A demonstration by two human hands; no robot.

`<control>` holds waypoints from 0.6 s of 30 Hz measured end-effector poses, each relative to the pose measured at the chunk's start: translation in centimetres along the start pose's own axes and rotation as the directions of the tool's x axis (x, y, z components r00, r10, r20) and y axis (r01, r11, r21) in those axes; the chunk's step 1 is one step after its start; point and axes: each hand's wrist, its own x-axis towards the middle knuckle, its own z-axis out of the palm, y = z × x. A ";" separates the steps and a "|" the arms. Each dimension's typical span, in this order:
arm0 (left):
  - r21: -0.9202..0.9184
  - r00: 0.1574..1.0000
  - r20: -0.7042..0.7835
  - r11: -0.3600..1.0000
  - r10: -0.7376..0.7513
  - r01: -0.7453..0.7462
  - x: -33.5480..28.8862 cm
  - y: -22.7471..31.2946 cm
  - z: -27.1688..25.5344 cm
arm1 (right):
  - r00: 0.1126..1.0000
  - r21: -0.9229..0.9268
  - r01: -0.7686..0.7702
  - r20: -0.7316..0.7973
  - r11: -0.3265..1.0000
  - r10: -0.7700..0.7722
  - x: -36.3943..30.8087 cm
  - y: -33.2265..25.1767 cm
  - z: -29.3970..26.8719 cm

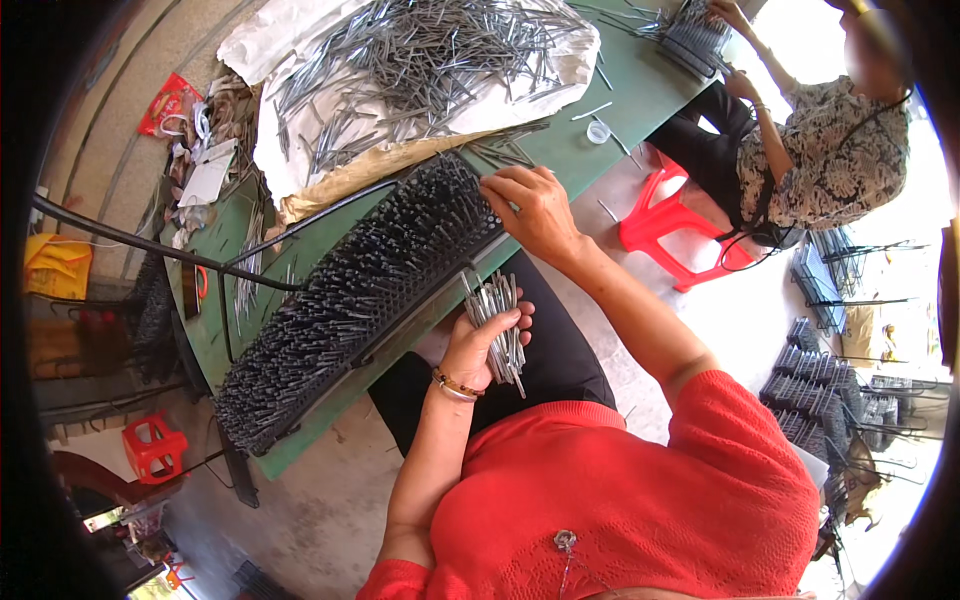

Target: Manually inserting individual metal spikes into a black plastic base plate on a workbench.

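My left hand (472,350), with bracelets at its wrist, is closed round a bundle of thin grey metal rods (508,360) in front of my lap. Along the table's near edge lies a long dark rack (340,290), densely filled with upright dark rods. At its right end my right hand (535,208) has its fingers bent and drawn together against the rack's top. Whatever those fingertips hold is too hidden to make out. Some small holes show bare in the rack beside them.
A big pile of loose rods (440,60) lies on white paper (275,150) over the green table (625,75). A small clear cup (598,132) stands right of it. At the far right a co-worker (820,150) handles another rack (695,40), near a red stool (675,225).
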 end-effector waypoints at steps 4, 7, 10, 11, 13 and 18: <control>0.002 1.000 0.003 1.000 -0.014 0.014 -0.2 0.3 0.2 | 0.995 0.033 0.047 0.086 0.998 -0.050 0.1 0.3 -0.4; -0.006 1.000 0.008 1.000 -0.012 0.012 -0.3 0.4 0.4 | 0.998 0.109 0.017 0.065 0.994 -0.024 0.8 0.3 -1.2; -0.002 1.000 0.013 1.000 0.017 -0.017 -0.5 0.9 0.6 | 0.948 0.347 -0.295 0.226 0.890 0.226 1.2 -0.6 -2.9; 0.016 0.999 0.016 0.999 0.043 -0.043 -0.6 1.1 0.7 | 0.948 0.348 -0.294 0.225 0.890 0.225 1.0 -0.9 -3.5; 0.002 0.998 0.027 0.998 0.056 -0.056 -0.6 1.3 0.5 | 0.739 0.352 -0.545 0.631 0.761 0.236 0.2 -1.8 -4.5; 0.039 0.996 0.044 0.996 0.076 -0.078 -0.6 1.6 1.0 | 0.553 0.431 -0.806 0.792 0.405 0.259 -1.9 -2.6 -4.0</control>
